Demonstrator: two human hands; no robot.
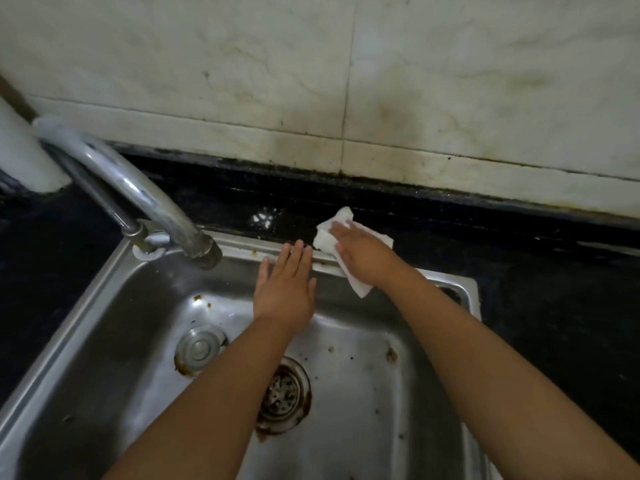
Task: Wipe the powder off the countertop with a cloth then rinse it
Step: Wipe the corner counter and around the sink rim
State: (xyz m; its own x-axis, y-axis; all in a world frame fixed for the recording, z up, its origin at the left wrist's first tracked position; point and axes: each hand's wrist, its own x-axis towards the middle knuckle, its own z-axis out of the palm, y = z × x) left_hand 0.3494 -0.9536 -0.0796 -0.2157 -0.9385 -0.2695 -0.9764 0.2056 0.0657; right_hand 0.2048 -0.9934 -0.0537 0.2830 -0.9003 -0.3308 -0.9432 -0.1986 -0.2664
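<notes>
Two bare forearms reach in from the bottom edge, crossing over one steel sink (86, 296). Up at the far rim, the right hand (363, 254) lies flat with fingers spread, palm pressing down on one white cloth (327, 237). That cloth is crumpled, lying partly on the black worktop (519, 271) and partly over the sink's back rim, with one corner poking out at twelve o'clock of the hand and another hanging at six o'clock, over the basin edge. Pressing, not gripping: the fingers are stretched out, not curled round it.

Just beside it at nine o'clock, the left hand (285, 289) is open too, fingers straight and together, empty, fingertips at the sink's back rim and near the cloth's edge; whether they touch it I cannot tell.

One small patch of white powder (263, 218) sits on the dark worktop at ten o'clock of the cloth, near but apart from it.

Further out, one drain strainer (284, 393) shows in the basin floor between the arms, rust-stained, and one round metal plug (199, 348) lies at nine o'clock of it. Brown specks dot the basin. One curved chrome tap (138, 192) arches in from the upper left, its spout over the sink's back left corner. Stained pale wall tiles (450, 81) fill the top.
</notes>
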